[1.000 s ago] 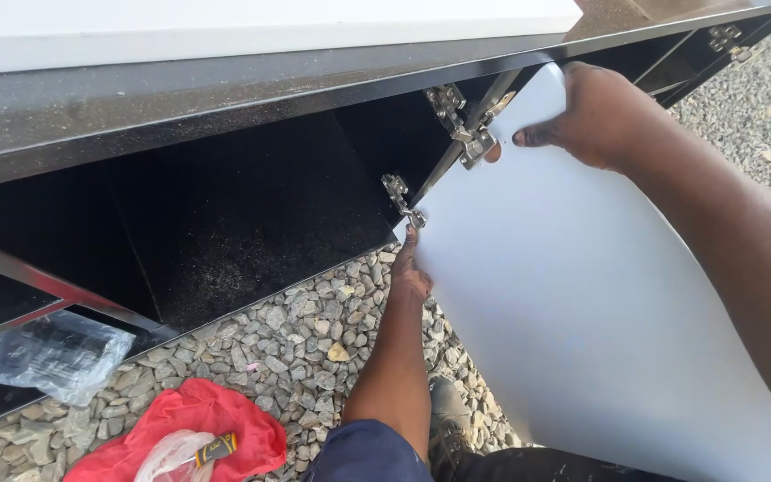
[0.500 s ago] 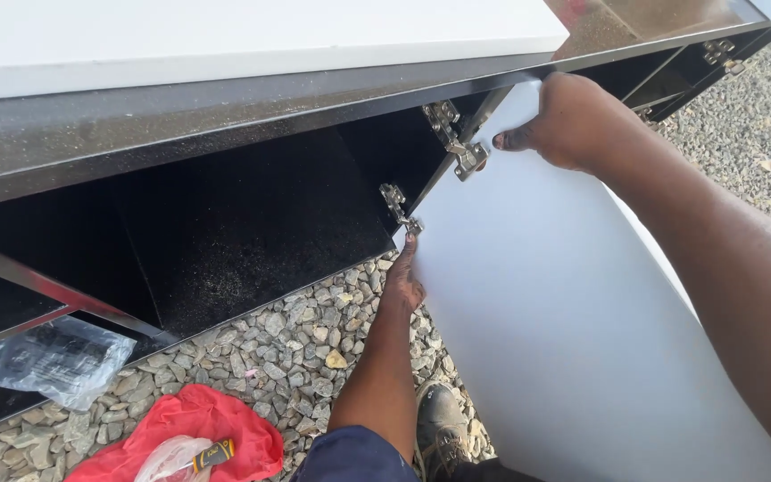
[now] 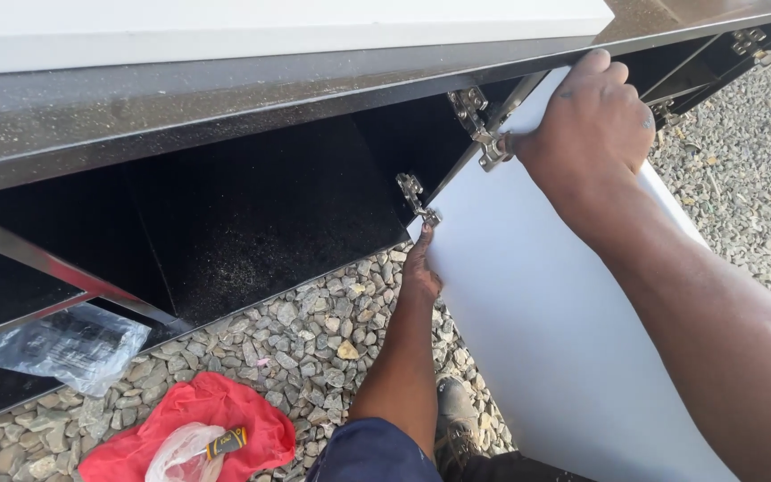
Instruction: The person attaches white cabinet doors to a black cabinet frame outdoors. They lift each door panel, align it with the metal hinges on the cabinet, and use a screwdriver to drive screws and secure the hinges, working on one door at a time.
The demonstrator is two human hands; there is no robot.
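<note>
The white door (image 3: 564,339) stands open at an angle from the black cabinet (image 3: 252,214), hung by two metal hinges on its inner edge. Against the frame half a second ago, the right hand (image 3: 595,120) sits a little further over the door's top corner, its fingers curled tight around the edge by the upper hinge (image 3: 484,134); the door and cabinet lie much as they did. The left hand (image 3: 421,268) is still pressed against the door's edge just below the lower hinge (image 3: 417,196), fingers together on the panel; whether it truly grips cannot be told. Left of the door, the cabinet's dark compartment lies open over gravel (image 3: 314,330). Further left of the door, a clear, crumpled plastic bag (image 3: 64,344) rests at the cabinet's lower edge. Below it on the gravel lies a red cloth (image 3: 189,428) with a pale plastic bag (image 3: 176,451) on it and a small black-and-yellow tool (image 3: 225,442). A shoe (image 3: 457,415) shows near the door's foot.
</note>
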